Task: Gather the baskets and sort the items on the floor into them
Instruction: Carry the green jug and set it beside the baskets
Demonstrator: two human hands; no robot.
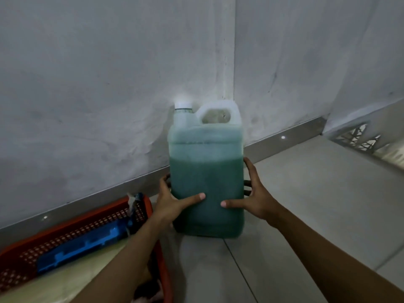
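The jerrycan [206, 171] (green liquid, white cap) stands upright at frame centre, clasped on its sides by the left hand [172, 199] and right hand [253, 193]. At eight o'clock sits the orange basket [72, 226] on the floor [306, 204].

I see a translucent jerrycan [206, 171] upright, white cap on, over half full of green liquid. Left of the jerrycan an orange mesh basket [72, 228] holds a blue plastic piece [83, 248].

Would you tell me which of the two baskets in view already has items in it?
The orange basket at lower left, holding a blue item; the pale latticed basket at far right shows no clear contents.
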